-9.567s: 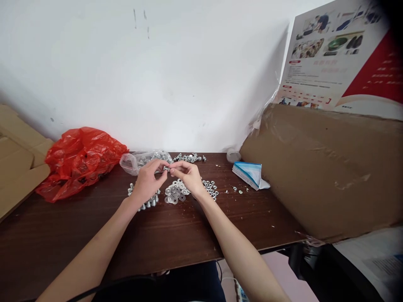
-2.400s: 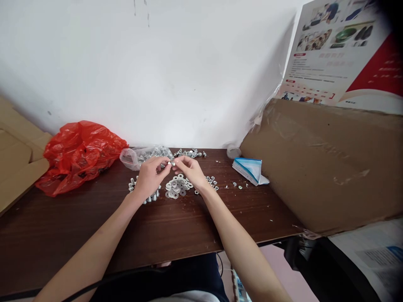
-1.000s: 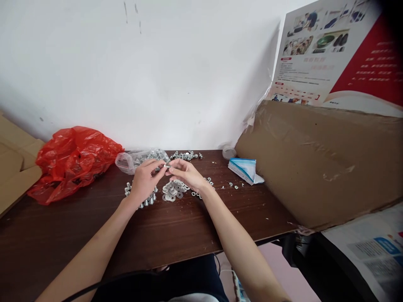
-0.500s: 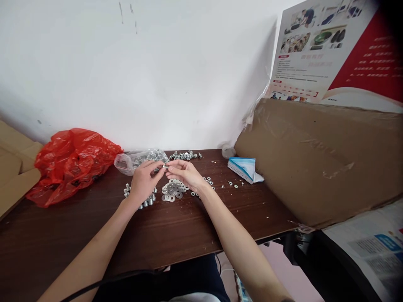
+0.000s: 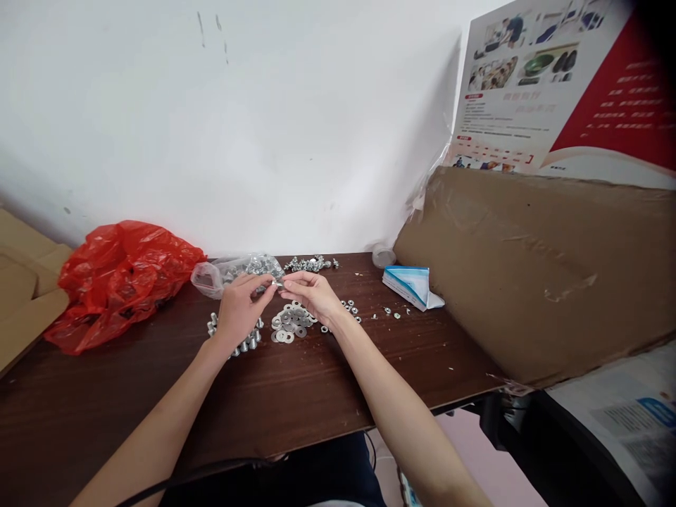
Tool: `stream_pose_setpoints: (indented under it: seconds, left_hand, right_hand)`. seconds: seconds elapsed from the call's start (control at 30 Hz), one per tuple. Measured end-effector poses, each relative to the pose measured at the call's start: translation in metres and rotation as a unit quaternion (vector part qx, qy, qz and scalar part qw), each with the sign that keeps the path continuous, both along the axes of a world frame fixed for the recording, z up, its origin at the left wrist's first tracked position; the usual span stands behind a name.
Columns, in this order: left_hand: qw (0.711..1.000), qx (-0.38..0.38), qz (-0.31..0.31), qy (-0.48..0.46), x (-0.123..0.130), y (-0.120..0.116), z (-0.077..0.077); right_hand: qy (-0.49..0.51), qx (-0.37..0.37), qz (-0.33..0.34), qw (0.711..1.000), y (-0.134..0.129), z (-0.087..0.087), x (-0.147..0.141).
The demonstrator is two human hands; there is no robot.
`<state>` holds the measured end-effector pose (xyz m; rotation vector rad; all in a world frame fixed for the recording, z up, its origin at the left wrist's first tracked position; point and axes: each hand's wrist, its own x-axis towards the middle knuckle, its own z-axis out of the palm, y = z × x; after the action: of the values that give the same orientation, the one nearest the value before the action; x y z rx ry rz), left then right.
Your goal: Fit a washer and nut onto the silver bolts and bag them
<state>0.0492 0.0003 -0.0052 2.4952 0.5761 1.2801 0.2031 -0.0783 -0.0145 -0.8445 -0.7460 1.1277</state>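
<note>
In front of me, my left hand (image 5: 240, 304) and my right hand (image 5: 313, 294) meet fingertip to fingertip. Both are closed in a pinch on a small shiny metal piece, which looks like a bolt (image 5: 277, 283); fingers cover most of it. Beneath my left hand stand several silver bolts (image 5: 248, 343), partly hidden by the wrist. A loose heap of flat washers (image 5: 288, 324) lies below the fingertips. Small nuts (image 5: 351, 308) are scattered beside my right wrist, some of them hidden behind it.
Behind the hands lie a clear plastic bag of metal parts (image 5: 237, 271) and a pile of small fasteners (image 5: 311, 264). A red plastic bag (image 5: 127, 282) sits left. On the right are a blue-and-white packet (image 5: 406, 285), a round clear container (image 5: 383, 255) and a large cardboard sheet (image 5: 528, 267).
The fingertips have shifted slightly around the small metal piece, and both hands still pinch it. The whole view has moved down a little in the picture.
</note>
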Motion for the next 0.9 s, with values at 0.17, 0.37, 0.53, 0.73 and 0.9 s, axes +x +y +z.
stream_pose_setpoints:
  seconds: [0.17,0.37,0.53,0.73,0.9]
  left_hand:
    - [1.000,0.000,0.005,0.000,0.000,-0.001,0.001]
    - [1.000,-0.015,0.010,-0.001,-0.001,-0.005,0.003]
    - [1.000,-0.015,0.009,0.007,0.000,-0.005,0.002]
    - [1.000,-0.016,0.006,-0.004,0.000,-0.004,0.001]
    - [1.000,-0.020,0.007,-0.006,-0.001,-0.003,0.000]
  right_hand:
    - [0.042,0.006,0.008,0.999,-0.001,0.003,-0.001]
    - [0.153,-0.013,0.020,0.988,0.001,0.004,-0.004]
    - [0.159,-0.080,0.045,0.983,0.002,0.000,-0.010]
    - [0.122,-0.116,0.062,0.984,0.004,-0.003,-0.009]
    - [0.164,-0.077,0.026,0.983,0.002,0.000,-0.006]
